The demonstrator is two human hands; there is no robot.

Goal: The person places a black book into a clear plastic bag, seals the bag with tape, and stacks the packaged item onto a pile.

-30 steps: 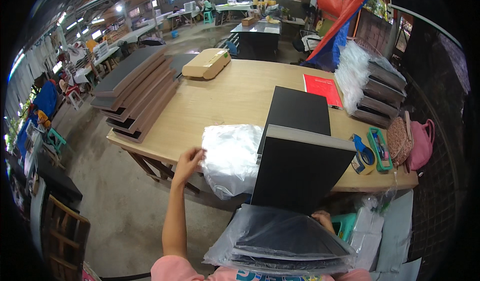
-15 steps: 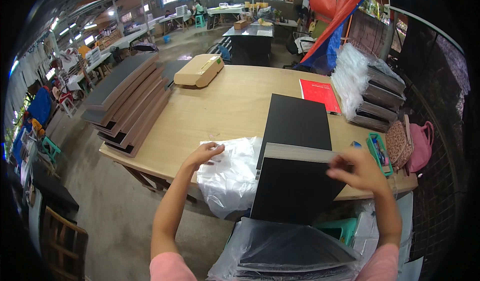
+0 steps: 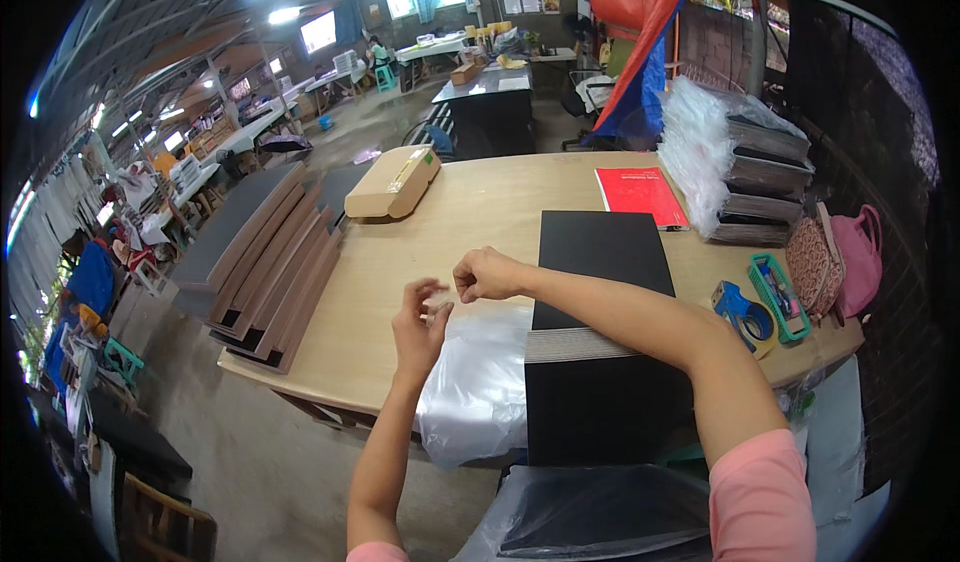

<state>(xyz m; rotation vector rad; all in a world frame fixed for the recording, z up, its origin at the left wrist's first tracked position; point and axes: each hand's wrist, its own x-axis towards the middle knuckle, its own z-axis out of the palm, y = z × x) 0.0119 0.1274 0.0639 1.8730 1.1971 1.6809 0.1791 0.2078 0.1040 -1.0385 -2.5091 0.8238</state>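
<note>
Left hand (image 3: 415, 324): fingers half curled, blurred; pale bit (image 3: 438, 301) at fingertips, whether pinched cannot tell. Right hand (image 3: 487, 274) just beside it, fingers folded in; cannot tell if anything held. Clear plastic sheets (image 3: 474, 387) at six o'clock from hands, partly overhanging table (image 3: 480, 192). Black book (image 3: 605, 407) at four, pale page edges showing. Red booklet (image 3: 640, 197) at two: white print, too small to read. Tan box (image 3: 395, 184) at eleven: tape strip, green patch. Distant papers (image 3: 514, 5) near twelve: writing illegible.

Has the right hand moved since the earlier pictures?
Yes, leftward: the right hand is now well to the left of the red booklet on the table.
</note>
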